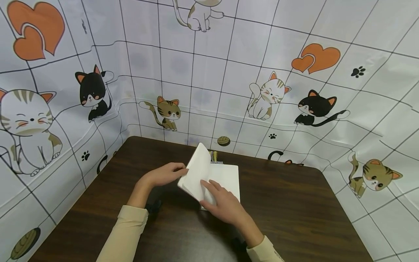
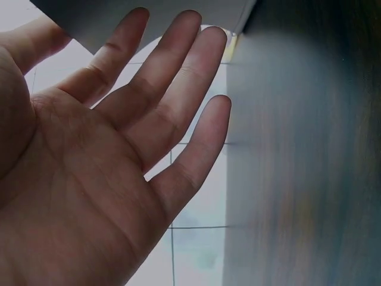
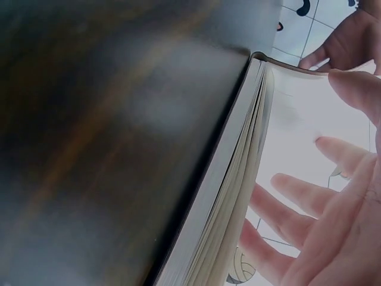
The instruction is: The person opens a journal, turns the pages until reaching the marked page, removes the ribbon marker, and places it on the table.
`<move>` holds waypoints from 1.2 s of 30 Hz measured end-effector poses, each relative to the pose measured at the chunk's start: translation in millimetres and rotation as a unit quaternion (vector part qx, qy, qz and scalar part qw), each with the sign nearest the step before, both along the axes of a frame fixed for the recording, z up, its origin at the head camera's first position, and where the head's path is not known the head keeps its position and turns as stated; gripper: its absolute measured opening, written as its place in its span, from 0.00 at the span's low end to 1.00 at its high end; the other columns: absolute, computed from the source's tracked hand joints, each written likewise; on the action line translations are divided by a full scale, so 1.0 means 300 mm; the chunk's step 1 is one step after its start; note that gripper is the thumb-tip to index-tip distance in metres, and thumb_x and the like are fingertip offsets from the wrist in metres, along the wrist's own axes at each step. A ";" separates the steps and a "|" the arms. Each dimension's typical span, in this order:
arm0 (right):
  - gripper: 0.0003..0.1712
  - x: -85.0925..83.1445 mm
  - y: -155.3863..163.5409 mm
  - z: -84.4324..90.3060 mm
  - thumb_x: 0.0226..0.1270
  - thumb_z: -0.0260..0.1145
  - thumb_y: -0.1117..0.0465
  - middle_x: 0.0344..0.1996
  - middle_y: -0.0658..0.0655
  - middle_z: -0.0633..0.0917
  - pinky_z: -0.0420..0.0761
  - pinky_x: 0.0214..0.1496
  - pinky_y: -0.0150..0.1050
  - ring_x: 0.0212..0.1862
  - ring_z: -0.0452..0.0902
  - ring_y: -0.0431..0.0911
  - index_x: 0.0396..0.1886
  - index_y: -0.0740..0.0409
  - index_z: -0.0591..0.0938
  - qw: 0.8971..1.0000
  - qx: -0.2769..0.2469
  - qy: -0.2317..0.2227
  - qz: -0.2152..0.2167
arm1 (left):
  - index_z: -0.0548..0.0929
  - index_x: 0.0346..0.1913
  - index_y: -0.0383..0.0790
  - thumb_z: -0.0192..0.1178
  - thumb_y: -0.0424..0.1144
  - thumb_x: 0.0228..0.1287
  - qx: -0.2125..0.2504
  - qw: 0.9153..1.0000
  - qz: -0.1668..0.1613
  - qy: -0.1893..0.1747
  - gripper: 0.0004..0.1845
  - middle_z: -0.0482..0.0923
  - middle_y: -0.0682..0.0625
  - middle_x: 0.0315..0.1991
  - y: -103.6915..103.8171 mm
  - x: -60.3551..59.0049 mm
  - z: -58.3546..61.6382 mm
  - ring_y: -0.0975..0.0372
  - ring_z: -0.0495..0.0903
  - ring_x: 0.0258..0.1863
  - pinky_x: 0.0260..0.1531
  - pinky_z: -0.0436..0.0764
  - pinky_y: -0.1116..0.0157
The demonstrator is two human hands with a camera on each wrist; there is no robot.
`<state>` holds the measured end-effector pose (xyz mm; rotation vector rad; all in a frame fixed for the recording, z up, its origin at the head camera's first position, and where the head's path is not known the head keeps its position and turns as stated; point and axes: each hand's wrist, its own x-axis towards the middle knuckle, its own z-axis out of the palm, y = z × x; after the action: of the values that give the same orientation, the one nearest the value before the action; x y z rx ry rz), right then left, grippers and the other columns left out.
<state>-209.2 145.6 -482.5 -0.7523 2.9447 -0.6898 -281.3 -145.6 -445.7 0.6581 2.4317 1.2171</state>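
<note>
A notebook (image 1: 226,178) with blank white pages lies open on the dark wooden table, its left cover and some leaves raised at a slant. At the raised left edge, my left hand (image 1: 165,174) holds the cover between thumb and fingers. In the left wrist view the fingers of the left hand (image 2: 101,137) are fairly straight beside the cover's dark outer side (image 2: 149,30). My right hand (image 1: 226,205) lies over the open pages with fingers spread, fingertips at the page near the fold. In the right wrist view the page block (image 3: 238,161) stands slightly fanned.
A small yellow and grey item (image 1: 214,157) shows behind the notebook's top edge. The brown table (image 1: 288,203) reaches back to a white sheet wall (image 1: 209,72) printed with cats and hearts. Dark straps (image 1: 154,206) sit by the wrists.
</note>
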 end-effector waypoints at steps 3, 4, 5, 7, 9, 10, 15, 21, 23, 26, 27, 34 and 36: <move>0.41 0.001 -0.001 0.002 0.78 0.65 0.36 0.81 0.57 0.71 0.81 0.62 0.63 0.69 0.80 0.60 0.85 0.29 0.63 1.000 0.010 -0.003 0.001 | 0.81 0.65 0.41 0.47 0.58 0.87 0.002 1.000 0.007 -0.014 0.26 0.85 0.47 0.55 0.009 -0.004 -0.009 0.55 0.82 0.55 0.63 0.80 0.46; 0.41 0.001 -0.001 0.003 0.78 0.65 0.36 0.80 0.57 0.71 0.82 0.61 0.64 0.69 0.80 0.60 0.85 0.29 0.62 1.000 0.013 -0.003 0.001 | 0.80 0.68 0.40 0.47 0.60 0.86 0.003 1.000 0.011 -0.020 0.29 0.84 0.46 0.57 0.014 -0.005 -0.012 0.55 0.82 0.57 0.65 0.79 0.44; 0.41 0.002 -0.001 0.002 0.78 0.65 0.36 0.80 0.57 0.71 0.82 0.61 0.63 0.69 0.80 0.60 0.85 0.29 0.62 1.000 0.016 -0.003 0.001 | 0.79 0.70 0.40 0.46 0.61 0.86 0.008 0.999 0.015 -0.030 0.31 0.84 0.46 0.58 0.019 -0.005 -0.013 0.55 0.82 0.58 0.66 0.79 0.44; 0.42 0.004 -0.001 0.002 0.78 0.65 0.36 0.80 0.56 0.72 0.82 0.61 0.63 0.68 0.80 0.60 0.86 0.28 0.61 1.000 0.020 -0.003 0.002 | 0.76 0.75 0.40 0.43 0.65 0.85 0.020 0.998 0.021 -0.050 0.36 0.84 0.46 0.60 0.032 -0.007 -0.016 0.55 0.82 0.59 0.69 0.77 0.43; 0.42 0.006 -0.001 0.005 0.78 0.66 0.36 0.80 0.56 0.72 0.82 0.61 0.63 0.68 0.80 0.59 0.86 0.28 0.61 1.000 0.025 -0.002 0.004 | 0.74 0.77 0.40 0.42 0.67 0.84 0.027 0.998 0.022 -0.058 0.39 0.84 0.47 0.59 0.040 -0.009 -0.015 0.56 0.83 0.57 0.68 0.77 0.44; 0.43 0.006 -0.001 0.006 0.78 0.66 0.36 0.79 0.56 0.72 0.82 0.61 0.63 0.68 0.80 0.59 0.86 0.28 0.60 1.000 0.027 0.000 0.005 | 0.75 0.76 0.39 0.43 0.67 0.84 0.029 0.998 0.020 -0.058 0.38 0.85 0.47 0.57 0.043 -0.009 -0.013 0.57 0.83 0.55 0.66 0.79 0.45; 0.43 0.009 0.000 0.014 0.78 0.66 0.38 0.79 0.57 0.73 0.80 0.63 0.64 0.69 0.80 0.60 0.86 0.30 0.60 0.999 0.034 0.000 0.012 | 0.81 0.68 0.35 0.51 0.54 0.86 0.026 0.999 -0.006 -0.029 0.27 0.88 0.48 0.45 0.036 -0.008 -0.010 0.60 0.85 0.41 0.50 0.84 0.56; 0.43 0.010 0.005 0.017 0.78 0.66 0.38 0.79 0.56 0.73 0.78 0.67 0.64 0.71 0.78 0.59 0.87 0.33 0.60 0.999 0.035 -0.004 0.020 | 0.83 0.64 0.34 0.51 0.49 0.87 0.032 0.999 -0.018 -0.017 0.22 0.87 0.47 0.43 0.029 -0.009 -0.015 0.60 0.84 0.39 0.45 0.82 0.59; 0.43 0.009 0.007 0.018 0.78 0.66 0.39 0.78 0.56 0.74 0.78 0.67 0.64 0.71 0.78 0.58 0.87 0.36 0.61 0.999 0.037 -0.006 0.020 | 0.82 0.64 0.35 0.51 0.49 0.87 0.027 0.999 -0.016 -0.017 0.22 0.86 0.47 0.44 0.027 -0.009 -0.017 0.60 0.83 0.40 0.46 0.82 0.59; 0.41 0.008 0.015 0.026 0.78 0.68 0.41 0.76 0.56 0.77 0.78 0.67 0.63 0.71 0.78 0.58 0.84 0.41 0.65 0.999 0.045 -0.008 0.020 | 0.83 0.62 0.35 0.51 0.49 0.87 0.023 0.999 -0.016 -0.015 0.21 0.84 0.48 0.43 0.023 -0.010 -0.019 0.59 0.81 0.39 0.45 0.80 0.59; 0.40 0.007 0.019 0.029 0.77 0.68 0.42 0.75 0.56 0.78 0.78 0.67 0.64 0.71 0.78 0.58 0.83 0.43 0.68 0.998 0.050 -0.010 0.020 | 0.83 0.61 0.35 0.51 0.49 0.87 0.022 1.000 -0.017 -0.014 0.21 0.83 0.48 0.41 0.022 -0.010 -0.019 0.59 0.80 0.39 0.44 0.79 0.59; 0.31 -0.001 0.062 0.051 0.76 0.69 0.44 0.75 0.60 0.78 0.75 0.70 0.66 0.73 0.75 0.62 0.72 0.51 0.80 0.995 0.087 -0.037 0.015 | 0.83 0.58 0.36 0.51 0.49 0.87 0.021 0.999 -0.020 -0.014 0.20 0.80 0.49 0.38 0.019 -0.008 -0.018 0.59 0.77 0.37 0.42 0.76 0.59; 0.32 -0.002 0.073 0.058 0.75 0.70 0.44 0.75 0.61 0.78 0.75 0.70 0.67 0.73 0.75 0.63 0.72 0.51 0.81 0.995 0.093 -0.045 0.014 | 0.83 0.59 0.36 0.51 0.49 0.87 0.022 0.999 -0.020 -0.016 0.20 0.81 0.48 0.40 0.018 -0.008 -0.018 0.59 0.78 0.38 0.43 0.77 0.59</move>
<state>-209.9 167.5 -465.2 -0.7230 2.8598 -0.4288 -283.6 -140.1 -451.1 0.6905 2.3616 1.2585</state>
